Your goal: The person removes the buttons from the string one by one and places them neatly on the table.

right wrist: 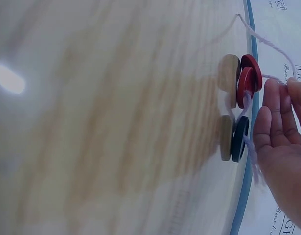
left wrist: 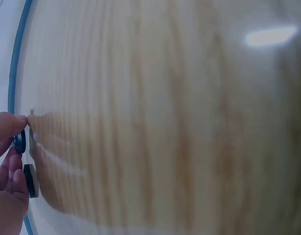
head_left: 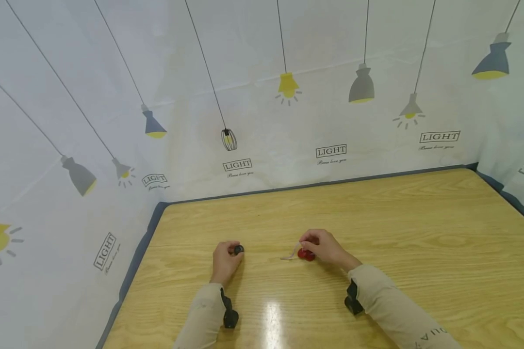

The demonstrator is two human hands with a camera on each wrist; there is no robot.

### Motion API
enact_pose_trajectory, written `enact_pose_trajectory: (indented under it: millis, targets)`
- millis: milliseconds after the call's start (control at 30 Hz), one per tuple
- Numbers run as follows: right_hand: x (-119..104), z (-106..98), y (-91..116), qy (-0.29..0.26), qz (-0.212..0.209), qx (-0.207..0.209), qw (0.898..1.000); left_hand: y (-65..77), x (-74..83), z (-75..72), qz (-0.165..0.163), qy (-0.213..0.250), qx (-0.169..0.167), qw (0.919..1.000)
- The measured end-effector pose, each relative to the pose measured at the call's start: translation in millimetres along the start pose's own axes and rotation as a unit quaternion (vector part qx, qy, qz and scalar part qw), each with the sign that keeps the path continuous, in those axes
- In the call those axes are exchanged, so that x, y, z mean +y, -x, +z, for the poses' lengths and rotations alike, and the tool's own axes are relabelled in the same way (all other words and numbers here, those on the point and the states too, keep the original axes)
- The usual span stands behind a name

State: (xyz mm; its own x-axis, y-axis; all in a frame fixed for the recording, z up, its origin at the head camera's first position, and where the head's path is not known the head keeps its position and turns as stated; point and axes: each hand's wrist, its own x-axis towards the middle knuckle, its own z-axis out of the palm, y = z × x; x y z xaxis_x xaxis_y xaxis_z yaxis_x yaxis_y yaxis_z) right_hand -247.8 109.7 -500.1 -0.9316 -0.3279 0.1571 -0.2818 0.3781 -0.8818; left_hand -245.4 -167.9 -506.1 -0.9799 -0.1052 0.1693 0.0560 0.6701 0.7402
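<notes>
My left hand (head_left: 226, 259) grips a round black button (head_left: 238, 249) close over the table. In the left wrist view its fingers are around one dark button (left wrist: 19, 141), with a second dark button (left wrist: 30, 181) just below it near the tabletop. To the right, my right hand (head_left: 325, 248) pinches a pale yarn (head_left: 295, 250) between thumb and fingers. Two red buttons (right wrist: 249, 77) sit beside those fingertips, strung along the yarn. A black button (right wrist: 241, 139) with yarn at its face shows below them in the right wrist view; the head view hides it.
The glossy wooden table (head_left: 375, 208) reflects the buttons and a bright light. White cloth walls (head_left: 262, 111) printed with lamps enclose its far and side edges, with a blue border (head_left: 144, 242) along them. Each wrist wears a black camera (head_left: 230, 317) at the sleeve.
</notes>
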Motion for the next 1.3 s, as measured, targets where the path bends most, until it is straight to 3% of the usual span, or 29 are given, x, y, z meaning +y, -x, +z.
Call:
enact_pose_trajectory:
  millis: [500, 767, 833, 867, 1033, 1300]
  targets:
    - [-2.5, 1.0, 1.5, 0.008, -0.006, -0.002, 1.000, 1.5, -5.3, -4.8, 0.021, -0.004, -0.019, 0.9996]
    - [-0.9, 1.1, 1.6, 0.006, -0.002, -0.004, 1.000, 0.9, -16.7, -1.0, 0.069, 0.034, 0.005, 0.9970]
    - [-1.0, 0.5, 1.9, 0.006, -0.002, -0.004, 1.000, 1.4, -13.9, 0.2, 0.073, 0.036, 0.009, 0.9966]
    - [-1.3, 0.1, 2.0, 0.006, -0.002, -0.004, 1.000, 3.2, -6.2, -1.3, 0.060, 0.031, 0.005, 0.9977]
    - [-3.7, -2.2, 2.6, 0.006, -0.007, -0.005, 1.000, 6.0, 12.0, 5.0, 0.077, 0.040, 0.004, 0.9962]
    - [-11.8, -3.4, 3.1, 0.004, -0.005, -0.008, 1.000, 15.4, 45.4, 27.1, 0.111, 0.092, -0.050, 0.9883]
